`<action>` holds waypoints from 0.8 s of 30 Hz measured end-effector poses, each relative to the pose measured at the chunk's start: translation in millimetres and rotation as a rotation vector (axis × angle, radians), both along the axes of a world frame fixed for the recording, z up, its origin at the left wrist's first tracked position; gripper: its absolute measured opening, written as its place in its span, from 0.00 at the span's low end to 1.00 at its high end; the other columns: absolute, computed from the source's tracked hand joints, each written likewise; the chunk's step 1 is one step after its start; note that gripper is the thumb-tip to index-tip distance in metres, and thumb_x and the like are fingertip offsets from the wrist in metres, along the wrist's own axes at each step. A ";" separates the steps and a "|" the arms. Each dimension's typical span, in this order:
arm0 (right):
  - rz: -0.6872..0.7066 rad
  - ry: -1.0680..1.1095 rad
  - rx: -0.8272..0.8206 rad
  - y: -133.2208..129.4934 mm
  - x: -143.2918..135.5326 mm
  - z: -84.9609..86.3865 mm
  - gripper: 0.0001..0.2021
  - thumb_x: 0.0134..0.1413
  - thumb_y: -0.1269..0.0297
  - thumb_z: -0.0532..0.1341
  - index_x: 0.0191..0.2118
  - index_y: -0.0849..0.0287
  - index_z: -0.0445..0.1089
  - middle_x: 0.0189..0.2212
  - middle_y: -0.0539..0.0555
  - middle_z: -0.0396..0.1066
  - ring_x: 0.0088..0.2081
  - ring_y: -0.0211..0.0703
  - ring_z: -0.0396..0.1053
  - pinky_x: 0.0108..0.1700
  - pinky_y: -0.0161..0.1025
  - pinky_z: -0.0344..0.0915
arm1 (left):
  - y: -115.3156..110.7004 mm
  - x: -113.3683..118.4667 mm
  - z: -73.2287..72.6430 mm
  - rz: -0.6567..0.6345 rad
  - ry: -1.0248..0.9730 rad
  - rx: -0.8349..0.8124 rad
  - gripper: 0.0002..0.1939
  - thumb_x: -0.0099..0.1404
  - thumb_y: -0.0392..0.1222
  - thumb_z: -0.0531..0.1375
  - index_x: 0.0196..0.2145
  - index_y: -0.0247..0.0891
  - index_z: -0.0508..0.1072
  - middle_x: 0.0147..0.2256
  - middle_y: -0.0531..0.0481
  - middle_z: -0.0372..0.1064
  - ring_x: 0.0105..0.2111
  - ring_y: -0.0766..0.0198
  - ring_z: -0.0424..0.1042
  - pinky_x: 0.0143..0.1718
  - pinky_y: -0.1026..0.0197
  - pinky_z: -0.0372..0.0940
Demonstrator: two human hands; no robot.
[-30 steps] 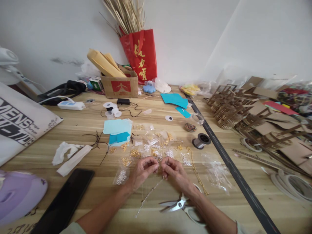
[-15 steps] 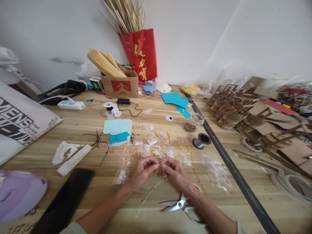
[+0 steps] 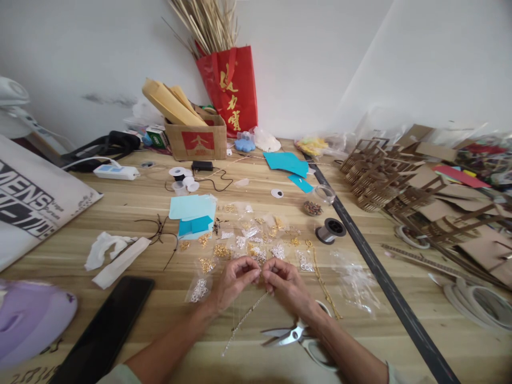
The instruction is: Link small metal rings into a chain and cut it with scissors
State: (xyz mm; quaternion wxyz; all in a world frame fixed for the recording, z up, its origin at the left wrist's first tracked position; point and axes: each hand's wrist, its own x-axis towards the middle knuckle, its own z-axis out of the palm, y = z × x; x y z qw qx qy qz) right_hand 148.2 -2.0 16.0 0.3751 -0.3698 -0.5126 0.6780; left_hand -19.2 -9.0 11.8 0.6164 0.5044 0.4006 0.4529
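My left hand (image 3: 239, 278) and my right hand (image 3: 283, 280) meet in the middle of the view, thumbs and fingertips pinched close together. A thin beaded chain (image 3: 245, 321) hangs from beneath my right fingers and slants down to the left. What my left fingertips pinch is too small to make out. Silver scissors (image 3: 294, 335) lie partly open under my right wrist. Beyond my hands are small bags of gold findings (image 3: 222, 250) and silver rings (image 3: 199, 289). A gold chain (image 3: 320, 277) rests right of my right hand.
A wire spool (image 3: 331, 231), a dish of beads (image 3: 312, 208) and blue cards (image 3: 196, 225) lie farther back. A black phone (image 3: 106, 325) is at the left. Woven brown baskets (image 3: 372, 181) are stacked at the right. A red bag (image 3: 240, 90) stands by the wall.
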 end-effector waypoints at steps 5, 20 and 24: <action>-0.005 -0.008 0.018 0.8 0.7 0.5 0.13 0.49 0.55 0.66 0.29 0.60 0.68 0.20 0.47 0.67 0.20 0.32 0.60 0.24 0.31 0.59 | 0.7 -0.3 -1.1 0.003 0.000 0.003 0.09 0.57 0.44 0.62 0.28 0.34 0.70 0.25 0.53 0.64 0.26 0.67 0.63 0.29 0.65 0.59; -0.046 -0.035 0.063 -0.8 -0.8 5.7 0.13 0.45 0.57 0.68 0.28 0.61 0.69 0.19 0.47 0.69 0.19 0.32 0.61 0.23 0.30 0.58 | -0.4 -0.4 -0.4 -0.008 0.031 0.028 0.10 0.58 0.45 0.62 0.28 0.33 0.71 0.26 0.52 0.66 0.27 0.66 0.64 0.30 0.65 0.59; -0.060 -0.043 0.084 -1.2 -1.1 5.7 0.12 0.45 0.58 0.69 0.29 0.61 0.69 0.19 0.48 0.69 0.20 0.33 0.62 0.23 0.31 0.59 | 0.0 -0.1 -1.4 -0.002 0.028 0.029 0.11 0.58 0.45 0.62 0.28 0.34 0.71 0.26 0.51 0.67 0.28 0.65 0.65 0.31 0.64 0.60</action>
